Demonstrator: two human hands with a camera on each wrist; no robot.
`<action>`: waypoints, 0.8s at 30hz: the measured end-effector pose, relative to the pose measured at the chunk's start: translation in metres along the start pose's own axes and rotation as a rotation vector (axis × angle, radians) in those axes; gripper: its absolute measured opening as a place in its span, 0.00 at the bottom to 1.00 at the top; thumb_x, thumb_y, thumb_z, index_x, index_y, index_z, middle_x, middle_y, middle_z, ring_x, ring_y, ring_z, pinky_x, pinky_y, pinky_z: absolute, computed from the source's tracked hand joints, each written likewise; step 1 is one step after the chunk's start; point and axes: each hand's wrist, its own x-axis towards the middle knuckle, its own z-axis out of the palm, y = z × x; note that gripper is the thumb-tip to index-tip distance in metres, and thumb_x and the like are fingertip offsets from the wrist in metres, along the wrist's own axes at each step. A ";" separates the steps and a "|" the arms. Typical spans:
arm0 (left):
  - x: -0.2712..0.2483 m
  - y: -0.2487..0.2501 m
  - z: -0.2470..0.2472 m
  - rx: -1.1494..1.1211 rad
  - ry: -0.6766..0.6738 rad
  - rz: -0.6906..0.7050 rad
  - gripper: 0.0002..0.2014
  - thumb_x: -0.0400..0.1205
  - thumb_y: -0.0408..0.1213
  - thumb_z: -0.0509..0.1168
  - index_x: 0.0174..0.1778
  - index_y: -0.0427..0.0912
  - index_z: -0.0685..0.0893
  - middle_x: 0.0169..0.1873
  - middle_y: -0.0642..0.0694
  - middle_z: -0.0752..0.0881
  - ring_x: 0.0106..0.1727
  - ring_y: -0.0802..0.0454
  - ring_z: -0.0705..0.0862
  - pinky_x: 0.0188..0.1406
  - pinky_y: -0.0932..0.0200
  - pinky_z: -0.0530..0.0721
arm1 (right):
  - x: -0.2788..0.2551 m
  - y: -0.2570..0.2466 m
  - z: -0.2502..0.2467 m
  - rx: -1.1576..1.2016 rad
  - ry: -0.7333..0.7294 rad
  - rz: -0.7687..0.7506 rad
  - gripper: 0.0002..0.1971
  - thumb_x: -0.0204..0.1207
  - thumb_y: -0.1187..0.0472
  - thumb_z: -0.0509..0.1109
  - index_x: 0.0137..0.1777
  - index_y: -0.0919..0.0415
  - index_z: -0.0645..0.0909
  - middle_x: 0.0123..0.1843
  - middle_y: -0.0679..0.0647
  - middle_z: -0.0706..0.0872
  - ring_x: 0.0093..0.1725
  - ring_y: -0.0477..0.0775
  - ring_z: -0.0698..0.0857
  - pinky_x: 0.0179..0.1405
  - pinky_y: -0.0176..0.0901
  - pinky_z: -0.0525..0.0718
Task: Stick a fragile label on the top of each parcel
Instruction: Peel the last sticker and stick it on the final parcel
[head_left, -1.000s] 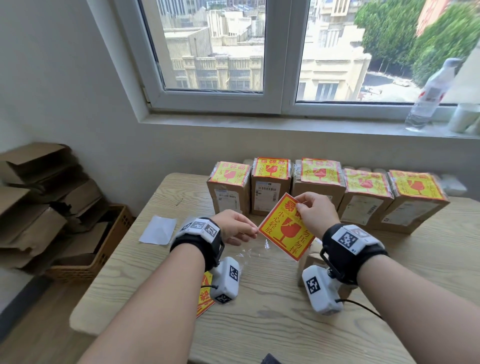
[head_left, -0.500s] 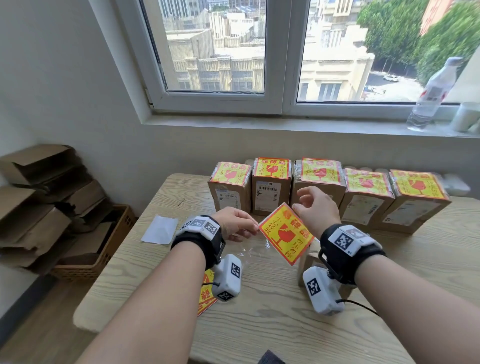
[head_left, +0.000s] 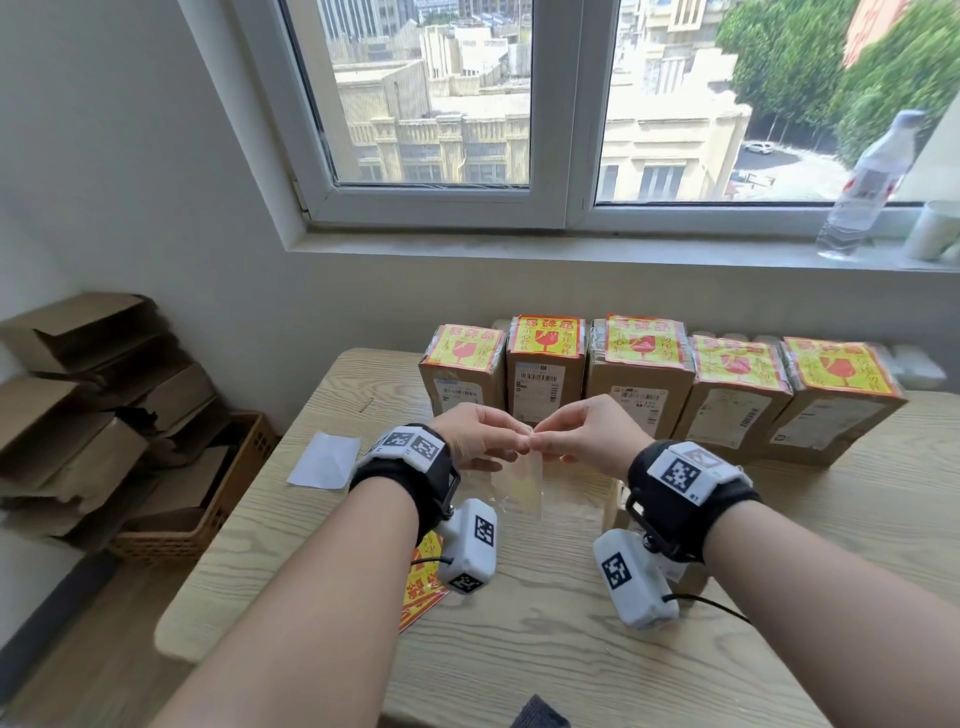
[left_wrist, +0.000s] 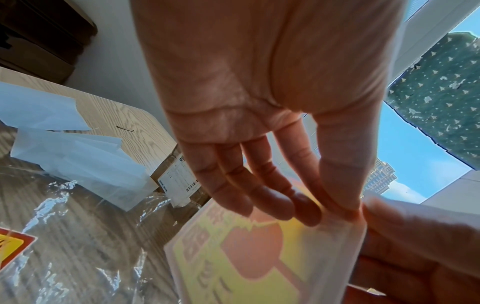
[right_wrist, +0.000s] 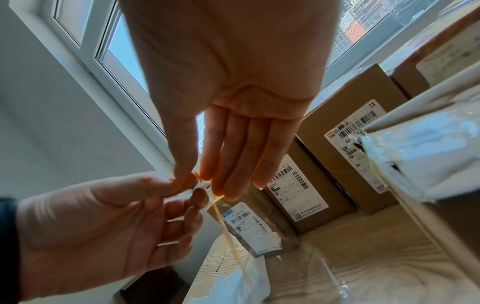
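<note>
A fragile label (head_left: 523, 480) hangs over the table with its pale back toward me. My left hand (head_left: 519, 442) and right hand (head_left: 540, 442) meet fingertip to fingertip and both pinch its top corner. In the left wrist view the label (left_wrist: 246, 257) shows its red glass mark faintly through the paper below my left hand (left_wrist: 335, 214). The right wrist view has the label (right_wrist: 231, 236) edge-on under my right hand (right_wrist: 198, 179). Several brown parcels (head_left: 639, 395) stand in a row at the table's far edge, each with a yellow-red label on top.
Another parcel (head_left: 614, 501) stands under my right wrist, mostly hidden. Spare labels (head_left: 422, 590) lie below my left wrist. A white backing sheet (head_left: 324, 460) and a clear plastic bag (left_wrist: 64, 236) lie on the wooden table (head_left: 571, 665). Flattened cartons (head_left: 78, 415) are piled on the left.
The label turned from facing me to hanging with its back toward me. My right hand let go briefly, then both hands closed together on its top corner.
</note>
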 end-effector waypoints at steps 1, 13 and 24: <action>0.000 -0.001 0.000 0.003 0.003 0.002 0.04 0.77 0.34 0.72 0.42 0.47 0.90 0.41 0.47 0.89 0.44 0.55 0.86 0.54 0.56 0.85 | 0.000 0.000 0.000 0.007 -0.004 0.002 0.09 0.68 0.52 0.80 0.45 0.55 0.92 0.39 0.51 0.93 0.42 0.48 0.92 0.43 0.40 0.88; 0.003 0.003 0.007 -0.198 0.078 -0.025 0.07 0.79 0.26 0.62 0.37 0.39 0.81 0.39 0.37 0.87 0.37 0.47 0.89 0.46 0.55 0.89 | 0.003 0.003 0.007 0.003 0.059 0.021 0.05 0.76 0.60 0.73 0.40 0.55 0.88 0.40 0.54 0.92 0.44 0.51 0.92 0.50 0.50 0.90; 0.001 -0.005 0.005 -0.214 0.030 0.015 0.05 0.78 0.30 0.71 0.48 0.36 0.85 0.38 0.41 0.92 0.37 0.53 0.92 0.48 0.58 0.89 | 0.008 0.006 0.011 0.023 0.122 0.024 0.07 0.77 0.57 0.71 0.38 0.52 0.86 0.42 0.53 0.92 0.47 0.53 0.90 0.53 0.59 0.89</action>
